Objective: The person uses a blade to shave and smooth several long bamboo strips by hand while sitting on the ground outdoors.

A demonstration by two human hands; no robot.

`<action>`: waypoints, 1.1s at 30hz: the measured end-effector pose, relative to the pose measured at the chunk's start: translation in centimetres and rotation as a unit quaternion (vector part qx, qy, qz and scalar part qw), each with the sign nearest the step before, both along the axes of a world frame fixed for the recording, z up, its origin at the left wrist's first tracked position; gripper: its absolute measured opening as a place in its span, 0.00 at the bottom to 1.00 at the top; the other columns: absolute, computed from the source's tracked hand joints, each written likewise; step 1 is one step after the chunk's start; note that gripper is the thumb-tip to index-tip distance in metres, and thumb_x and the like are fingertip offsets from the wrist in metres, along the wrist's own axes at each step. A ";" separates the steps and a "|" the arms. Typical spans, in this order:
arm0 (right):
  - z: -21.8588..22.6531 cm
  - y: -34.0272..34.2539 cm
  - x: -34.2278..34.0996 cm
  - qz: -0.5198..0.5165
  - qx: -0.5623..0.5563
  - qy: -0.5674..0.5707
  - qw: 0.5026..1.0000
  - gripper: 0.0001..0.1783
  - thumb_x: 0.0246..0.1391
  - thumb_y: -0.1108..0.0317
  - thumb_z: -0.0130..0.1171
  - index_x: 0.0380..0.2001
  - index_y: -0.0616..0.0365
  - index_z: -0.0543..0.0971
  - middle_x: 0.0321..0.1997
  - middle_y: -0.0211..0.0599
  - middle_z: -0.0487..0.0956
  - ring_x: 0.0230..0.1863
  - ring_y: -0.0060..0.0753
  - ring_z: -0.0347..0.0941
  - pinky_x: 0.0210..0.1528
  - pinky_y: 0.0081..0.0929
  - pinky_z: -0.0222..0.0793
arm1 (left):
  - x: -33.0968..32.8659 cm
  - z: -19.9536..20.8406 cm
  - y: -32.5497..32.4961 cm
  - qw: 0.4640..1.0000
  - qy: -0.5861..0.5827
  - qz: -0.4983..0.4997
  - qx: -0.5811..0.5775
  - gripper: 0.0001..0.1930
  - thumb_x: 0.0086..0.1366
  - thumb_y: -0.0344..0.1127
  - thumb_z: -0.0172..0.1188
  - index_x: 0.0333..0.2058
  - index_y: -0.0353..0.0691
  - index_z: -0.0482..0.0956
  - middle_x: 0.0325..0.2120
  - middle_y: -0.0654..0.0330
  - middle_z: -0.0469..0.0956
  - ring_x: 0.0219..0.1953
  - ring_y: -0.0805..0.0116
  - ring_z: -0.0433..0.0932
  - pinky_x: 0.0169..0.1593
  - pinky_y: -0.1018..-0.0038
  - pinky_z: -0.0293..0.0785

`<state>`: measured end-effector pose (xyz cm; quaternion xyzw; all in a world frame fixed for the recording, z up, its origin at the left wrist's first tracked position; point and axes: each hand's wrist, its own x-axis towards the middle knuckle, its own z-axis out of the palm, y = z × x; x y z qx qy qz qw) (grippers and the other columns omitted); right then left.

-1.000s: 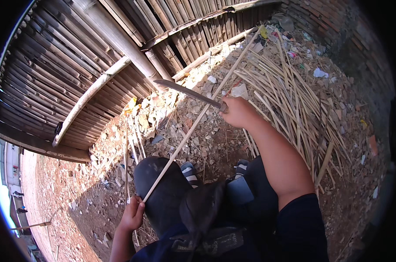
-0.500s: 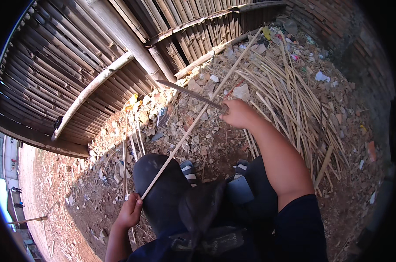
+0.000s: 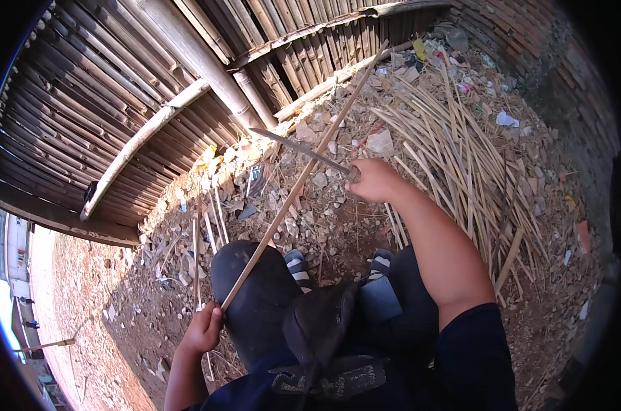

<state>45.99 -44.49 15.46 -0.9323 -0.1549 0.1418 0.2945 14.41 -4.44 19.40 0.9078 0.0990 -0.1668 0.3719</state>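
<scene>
My left hand (image 3: 204,327) is closed round the near end of a long bamboo strip (image 3: 277,218), beside my left knee. The strip slants up and away to the right, over the rubble, toward the bamboo wall. In my right hand (image 3: 371,181) is the handle of a long knife (image 3: 298,146), its blade pointing left toward the wall. Blade and strip cross about midway along the blade; whether they touch I cannot tell.
A heap of split bamboo strips (image 3: 464,164) lies on the right. Several more strips (image 3: 199,253) stand or lie by my left knee. A bamboo wall (image 3: 119,109) rises at the far left, a brick wall (image 3: 529,41) at the far right. Stones and litter cover the ground (image 3: 324,205).
The bamboo strip's far end has swung left, and the strip looks turned to show a darker side. My right hand and the knife have shifted only slightly.
</scene>
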 end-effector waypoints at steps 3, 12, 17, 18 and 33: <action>3.0 2.0 -2.1 0.084 -0.075 0.012 0.994 0.19 0.50 0.59 0.68 0.44 0.53 0.83 0.42 0.49 0.84 0.48 0.54 0.81 0.50 0.48 0.76 | -0.1 0.2 -0.5 0.999 -0.016 -0.009 0.048 0.18 0.78 0.45 0.46 0.35 0.35 0.72 0.19 0.47 0.74 0.25 0.46 0.78 0.32 0.59 0.72; 3.7 1.5 -3.1 0.124 -0.066 -0.054 0.989 0.15 0.45 0.63 0.67 0.39 0.52 0.82 0.34 0.46 0.83 0.42 0.54 0.81 0.46 0.51 0.76 | -3.0 -0.5 -2.4 0.979 -0.093 -0.005 0.179 0.15 0.73 0.40 0.54 0.29 0.38 0.69 0.17 0.44 0.74 0.23 0.36 0.76 0.27 0.50 0.70; 3.5 2.2 -3.9 0.172 -0.063 -0.056 0.982 0.16 0.45 0.61 0.69 0.39 0.52 0.82 0.34 0.47 0.83 0.43 0.55 0.81 0.46 0.51 0.76 | -3.4 -1.8 -2.3 0.970 -0.131 0.000 0.207 0.12 0.72 0.39 0.56 0.30 0.39 0.70 0.17 0.45 0.74 0.23 0.36 0.76 0.27 0.49 0.70; 3.0 2.0 -3.6 0.176 -0.063 -0.050 0.981 0.16 0.46 0.60 0.69 0.39 0.52 0.82 0.35 0.47 0.83 0.43 0.55 0.81 0.46 0.50 0.76 | -3.5 -2.0 -2.4 0.968 -0.131 -0.001 0.214 0.12 0.72 0.39 0.56 0.31 0.39 0.70 0.18 0.44 0.74 0.23 0.35 0.76 0.27 0.48 0.70; 0.2 2.1 -1.3 0.118 -0.004 -0.008 0.993 0.21 0.51 0.57 0.69 0.45 0.56 0.83 0.41 0.48 0.84 0.46 0.53 0.81 0.50 0.45 0.76 | -1.8 -1.3 -1.6 0.993 -0.058 0.001 0.101 0.15 0.75 0.42 0.51 0.33 0.35 0.71 0.21 0.41 0.75 0.28 0.33 0.77 0.31 0.52 0.71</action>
